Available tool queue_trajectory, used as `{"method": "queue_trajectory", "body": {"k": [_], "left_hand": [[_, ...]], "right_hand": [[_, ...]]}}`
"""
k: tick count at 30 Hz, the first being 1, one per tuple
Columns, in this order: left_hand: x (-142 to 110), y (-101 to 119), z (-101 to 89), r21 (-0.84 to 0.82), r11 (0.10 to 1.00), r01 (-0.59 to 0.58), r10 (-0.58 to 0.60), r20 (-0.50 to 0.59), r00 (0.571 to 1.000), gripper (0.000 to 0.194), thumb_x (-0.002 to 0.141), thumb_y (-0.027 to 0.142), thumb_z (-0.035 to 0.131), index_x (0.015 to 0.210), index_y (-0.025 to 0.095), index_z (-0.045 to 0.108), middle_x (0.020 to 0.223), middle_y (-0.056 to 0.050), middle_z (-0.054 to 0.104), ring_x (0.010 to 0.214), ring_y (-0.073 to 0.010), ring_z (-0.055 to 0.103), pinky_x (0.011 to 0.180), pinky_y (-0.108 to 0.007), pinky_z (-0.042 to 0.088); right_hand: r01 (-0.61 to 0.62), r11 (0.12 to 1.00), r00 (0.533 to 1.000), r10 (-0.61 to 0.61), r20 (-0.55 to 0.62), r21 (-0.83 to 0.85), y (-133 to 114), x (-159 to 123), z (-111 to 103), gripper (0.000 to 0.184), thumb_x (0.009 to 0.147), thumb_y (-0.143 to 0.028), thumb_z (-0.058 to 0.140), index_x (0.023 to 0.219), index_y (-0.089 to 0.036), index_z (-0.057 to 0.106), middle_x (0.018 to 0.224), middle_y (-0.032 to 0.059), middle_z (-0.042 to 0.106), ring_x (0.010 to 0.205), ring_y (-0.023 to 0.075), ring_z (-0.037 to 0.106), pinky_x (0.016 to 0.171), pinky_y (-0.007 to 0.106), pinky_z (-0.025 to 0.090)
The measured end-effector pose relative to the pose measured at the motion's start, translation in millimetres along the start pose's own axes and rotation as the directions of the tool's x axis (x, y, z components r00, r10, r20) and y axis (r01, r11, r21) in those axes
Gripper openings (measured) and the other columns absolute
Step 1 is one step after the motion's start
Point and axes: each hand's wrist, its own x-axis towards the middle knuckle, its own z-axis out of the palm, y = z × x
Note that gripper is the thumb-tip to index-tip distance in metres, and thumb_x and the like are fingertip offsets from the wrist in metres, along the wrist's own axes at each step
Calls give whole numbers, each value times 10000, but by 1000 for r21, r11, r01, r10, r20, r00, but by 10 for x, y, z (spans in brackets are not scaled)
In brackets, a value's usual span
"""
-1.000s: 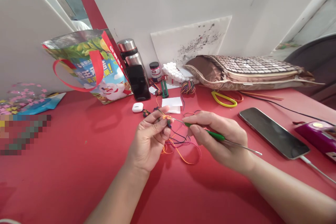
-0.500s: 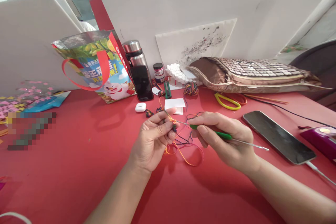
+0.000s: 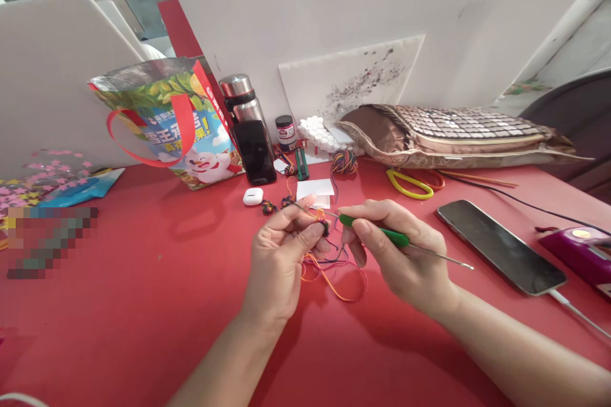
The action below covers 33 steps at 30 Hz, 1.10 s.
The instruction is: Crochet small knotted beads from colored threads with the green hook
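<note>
A small orange-and-dark yarn piece (image 3: pixel 325 227) sits pinched between left-hand fingers (image 3: pixel 304 241), right-hand fingers (image 3: pixel 382 212) gripping a green-handled metal hook (image 3: pixel 397 238).

We count one hook (image 3: pixel 395 237) in our right grip (image 3: pixel 410 267); two phones (image 3: pixel 501 247), one right of it, one beyond our left grip (image 3: pixel 277 261); one flask (image 3: pixel 248 107); one jar (image 3: pixel 285 133).
</note>
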Motion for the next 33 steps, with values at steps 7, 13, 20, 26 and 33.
{"method": "queue_trajectory", "body": {"k": [7, 13, 20, 26, 33], "left_hand": [[-2, 31, 9, -25, 996, 80, -81, -45, 996, 287, 582, 141, 984, 839, 180, 863, 690, 15, 745, 434, -79, 639, 338, -124, 401], [5, 27, 9, -49, 992, 113, -114, -21, 993, 248, 589, 125, 961, 815, 172, 872, 678, 19, 764, 376, -59, 606, 347, -123, 436], [-9, 17, 13, -114, 989, 95, -94, 21, 995, 405, 613, 171, 981, 1008, 206, 898, 746, -9, 788, 606, -116, 751, 617, -174, 616], [-50, -11, 22, -39, 999, 38, -38, 6, 999, 439, 664, 161, 981, 1076, 278, 888, 716, 44, 739, 592, -108, 735, 622, -196, 616], [-138, -75, 58, 52, 999, -18, 21, -57, 998, 553, 781, 171, 922, 1315, 253, 803, 745, 43, 729, 619, -83, 679, 599, -173, 556]], "right_hand": [[-126, 975, 992, 120, 40, 182, -12, 56, -13, 122, 1049, -284, 704, 1031, -216, 804, 713, 3, 717, 496, 89, 592, 483, 222, 518], [-161, 963, 987, 151, 62, 214, -15, 69, -12, 139, 1049, -318, 711, 1030, -218, 807, 703, 0, 701, 512, 84, 588, 492, 208, 511], [-153, 966, 988, 149, 31, 208, -5, 64, 3, 129, 1043, -302, 714, 1008, -212, 800, 705, -6, 697, 500, 83, 590, 477, 207, 516], [-135, 973, 991, 130, 37, 186, -14, 70, 15, 130, 1045, -289, 700, 1010, -196, 783, 696, -11, 684, 492, 81, 588, 472, 206, 518], [-6, 1000, 1000, 7, 28, -24, 18, 28, 54, 103, 1047, -158, 641, 1039, -202, 734, 724, -25, 693, 533, 82, 611, 499, 194, 514]]}}
